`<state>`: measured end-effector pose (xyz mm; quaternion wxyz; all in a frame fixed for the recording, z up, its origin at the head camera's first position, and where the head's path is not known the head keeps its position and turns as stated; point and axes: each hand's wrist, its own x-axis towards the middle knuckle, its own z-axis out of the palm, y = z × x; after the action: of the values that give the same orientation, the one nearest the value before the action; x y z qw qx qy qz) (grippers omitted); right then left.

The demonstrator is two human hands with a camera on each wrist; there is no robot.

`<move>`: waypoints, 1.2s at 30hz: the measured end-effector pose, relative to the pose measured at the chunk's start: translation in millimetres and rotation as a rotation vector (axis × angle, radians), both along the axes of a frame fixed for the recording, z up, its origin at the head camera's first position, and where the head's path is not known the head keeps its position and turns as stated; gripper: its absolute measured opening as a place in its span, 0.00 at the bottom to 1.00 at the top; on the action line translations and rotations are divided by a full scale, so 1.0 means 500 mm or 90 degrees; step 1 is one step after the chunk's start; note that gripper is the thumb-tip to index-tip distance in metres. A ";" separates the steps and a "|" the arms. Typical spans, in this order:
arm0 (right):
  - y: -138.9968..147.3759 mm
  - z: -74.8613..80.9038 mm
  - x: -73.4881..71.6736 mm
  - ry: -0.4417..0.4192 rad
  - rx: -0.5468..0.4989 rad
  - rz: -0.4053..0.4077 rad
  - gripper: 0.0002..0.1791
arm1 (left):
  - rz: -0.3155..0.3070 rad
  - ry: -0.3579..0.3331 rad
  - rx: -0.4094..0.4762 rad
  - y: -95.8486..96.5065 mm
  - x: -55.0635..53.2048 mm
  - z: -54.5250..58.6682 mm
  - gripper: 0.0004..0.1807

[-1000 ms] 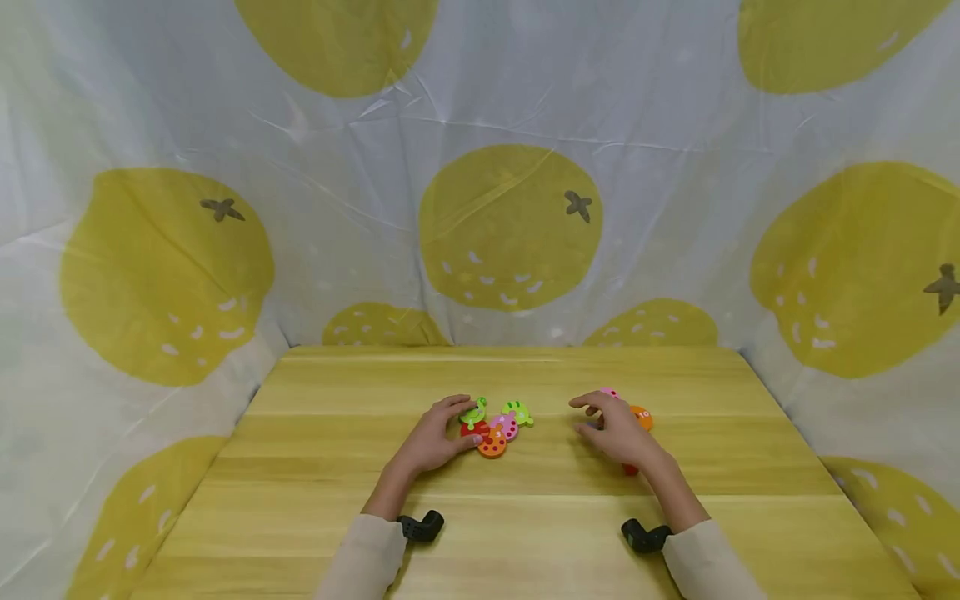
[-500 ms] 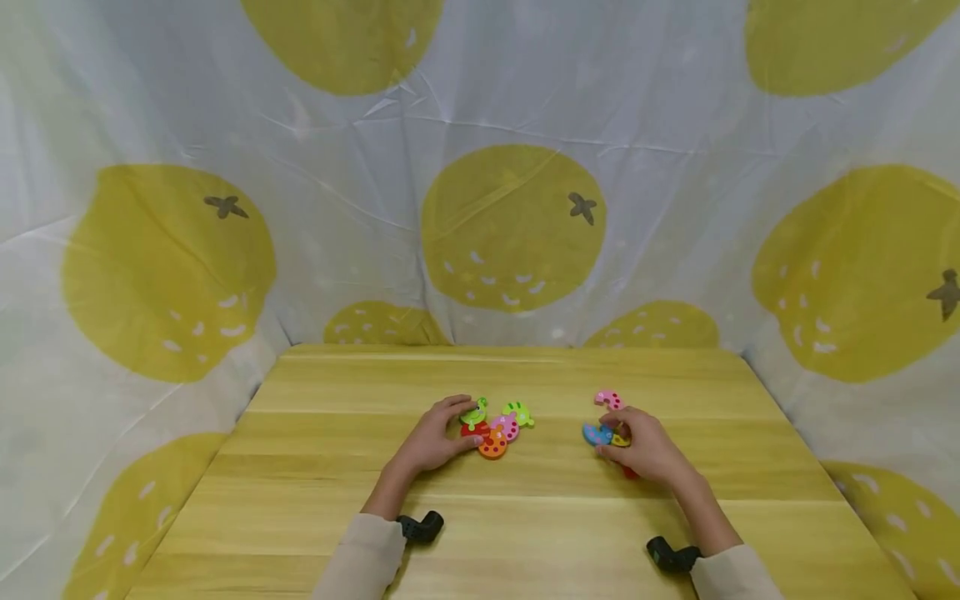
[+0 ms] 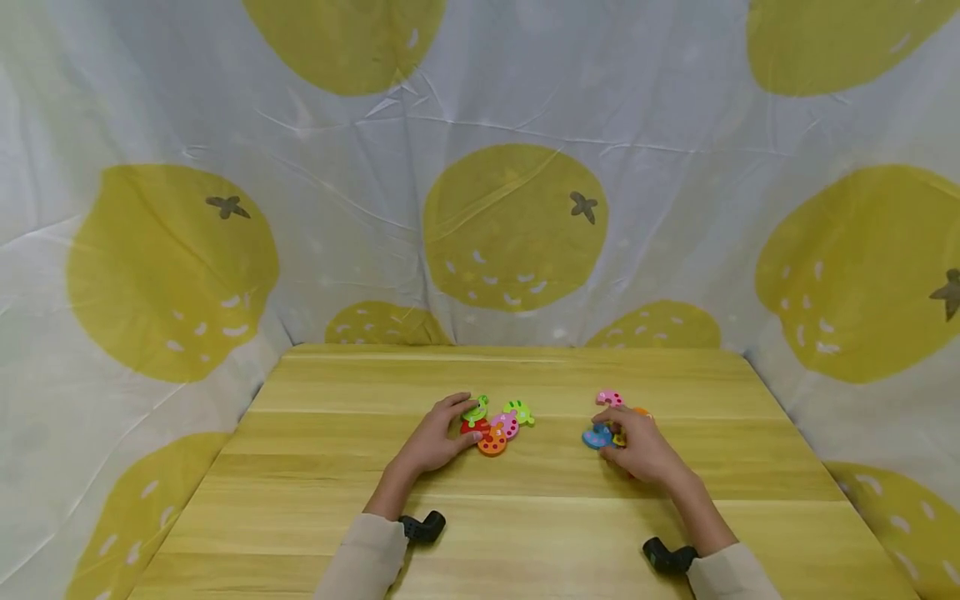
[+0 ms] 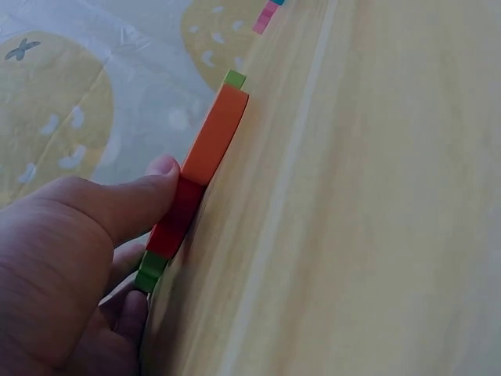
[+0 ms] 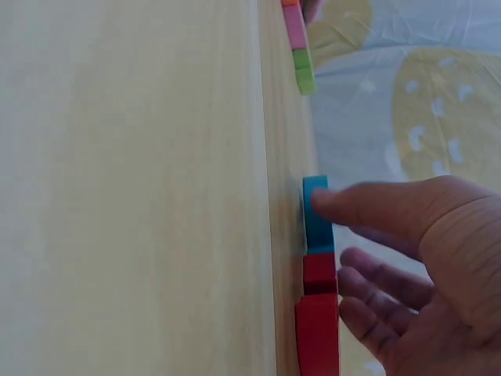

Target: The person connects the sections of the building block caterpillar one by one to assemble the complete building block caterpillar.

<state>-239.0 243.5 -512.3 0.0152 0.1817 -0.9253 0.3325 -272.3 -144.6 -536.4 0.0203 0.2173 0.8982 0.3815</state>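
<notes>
My left hand (image 3: 431, 437) holds a row of joined caterpillar puzzle pieces on the table, thumb by the red piece (image 4: 176, 215) and fingers at the green smiling head (image 3: 475, 412). An orange piece (image 3: 492, 442), a pink piece (image 3: 506, 426) and a striped light green piece (image 3: 517, 412) continue the row. Farther right, my right hand (image 3: 643, 448) pinches a blue puzzle piece (image 3: 596, 437), the thumb against its near edge in the right wrist view. Partly hidden by that hand are a yellow piece (image 3: 619, 437), an orange piece (image 3: 642, 413) and red pieces (image 5: 318, 337).
Behind the right hand lies a loose pink piece (image 3: 611, 398). The wooden table (image 3: 525, 533) ends at a lemon-print cloth (image 3: 510, 108) hanging at the back and sides. A black device (image 3: 423, 527) is strapped on each wrist.
My right hand, earlier hovering over the right-hand pieces, has drawn back to the near right and come down to pinch the blue piece. My left hand has stayed in place.
</notes>
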 end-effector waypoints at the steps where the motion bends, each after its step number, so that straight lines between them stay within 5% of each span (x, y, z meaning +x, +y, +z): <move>1: -0.002 0.000 -0.001 -0.004 0.000 -0.006 0.23 | 0.001 -0.003 -0.003 0.000 0.000 0.000 0.32; 10: -0.018 0.000 -0.010 -0.018 0.019 -0.026 0.25 | 0.015 -0.010 -0.016 0.007 0.000 0.006 0.45; 20: -0.025 -0.001 -0.010 -0.023 0.010 -0.046 0.22 | 0.011 -0.017 0.008 0.001 0.003 0.006 0.33; 28: -0.046 0.006 -0.017 0.006 -0.019 -0.049 0.21 | 0.024 -0.030 0.001 -0.001 0.002 -0.003 0.40; 36: -0.082 0.011 -0.033 -0.004 -0.061 -0.027 0.21 | 0.015 -0.010 -0.002 -0.001 0.000 0.001 0.36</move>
<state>-255.3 202.7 -506.9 0.0282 0.1603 -0.9121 0.3762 -272.4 -145.1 -535.7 0.0231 0.2037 0.9011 0.3821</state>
